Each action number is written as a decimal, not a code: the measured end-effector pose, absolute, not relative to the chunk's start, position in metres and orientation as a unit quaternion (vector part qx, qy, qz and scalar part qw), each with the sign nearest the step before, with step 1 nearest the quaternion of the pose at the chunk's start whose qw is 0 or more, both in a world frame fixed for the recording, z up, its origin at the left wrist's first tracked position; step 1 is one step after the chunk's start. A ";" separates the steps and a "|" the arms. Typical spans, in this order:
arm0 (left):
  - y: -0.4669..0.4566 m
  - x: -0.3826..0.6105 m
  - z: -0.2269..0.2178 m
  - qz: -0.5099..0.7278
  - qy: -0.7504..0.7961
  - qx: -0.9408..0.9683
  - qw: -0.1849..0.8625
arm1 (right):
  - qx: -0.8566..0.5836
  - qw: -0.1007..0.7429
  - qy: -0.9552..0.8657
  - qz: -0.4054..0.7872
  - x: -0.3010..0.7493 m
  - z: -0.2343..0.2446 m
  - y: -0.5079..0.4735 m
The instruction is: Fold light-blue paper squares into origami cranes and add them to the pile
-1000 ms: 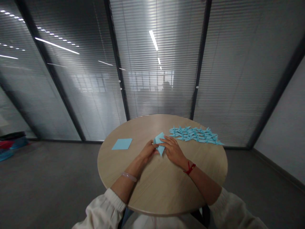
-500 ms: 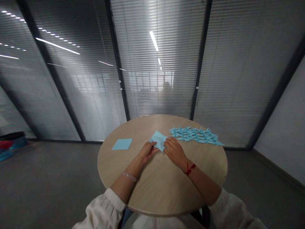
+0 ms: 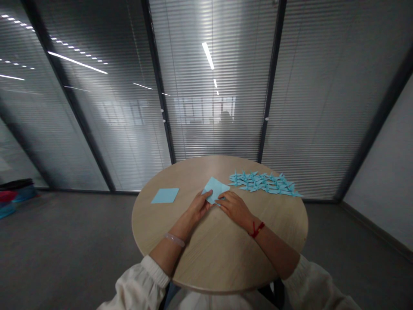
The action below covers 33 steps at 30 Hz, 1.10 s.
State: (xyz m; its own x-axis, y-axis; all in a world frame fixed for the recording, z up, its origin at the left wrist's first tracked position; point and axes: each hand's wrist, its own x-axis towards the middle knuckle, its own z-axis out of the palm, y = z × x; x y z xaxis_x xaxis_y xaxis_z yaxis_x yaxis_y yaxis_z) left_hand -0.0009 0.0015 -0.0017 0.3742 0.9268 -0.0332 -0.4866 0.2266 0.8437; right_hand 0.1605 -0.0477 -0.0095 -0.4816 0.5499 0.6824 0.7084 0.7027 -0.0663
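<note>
Fingers (image 3: 208, 193) of the left hand (image 3: 198, 206) are clamped on the left edge of a blue paper (image 3: 215, 186); its lower right edge is touched by the right hand (image 3: 236, 205), though whether it is pinched there cannot be told. The round wooden bench (image 3: 219, 258) is also occupied by a flat sheet (image 3: 165, 195) and clustered folded pieces (image 3: 264, 182), and is backed by blinds (image 3: 213, 137). The held paper is angular, its surface marked by faint creases.

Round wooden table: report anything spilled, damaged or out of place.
Nothing stands out: flat blue paper lies left, folded blue paper figures sit grouped right, the left hand holds another blue paper piece, and the right hand touches it.
</note>
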 end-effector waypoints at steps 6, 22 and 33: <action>0.000 -0.001 0.003 0.494 0.278 0.392 0.725 | -0.394 0.487 -0.778 0.038 0.163 -0.019 -0.034; -0.010 0.002 0.007 0.451 0.272 0.450 0.721 | -0.474 0.574 -0.630 0.219 0.168 -0.029 -0.021; -0.017 0.000 0.012 0.444 0.292 0.610 0.588 | -0.468 0.607 -0.573 0.292 0.170 -0.032 -0.018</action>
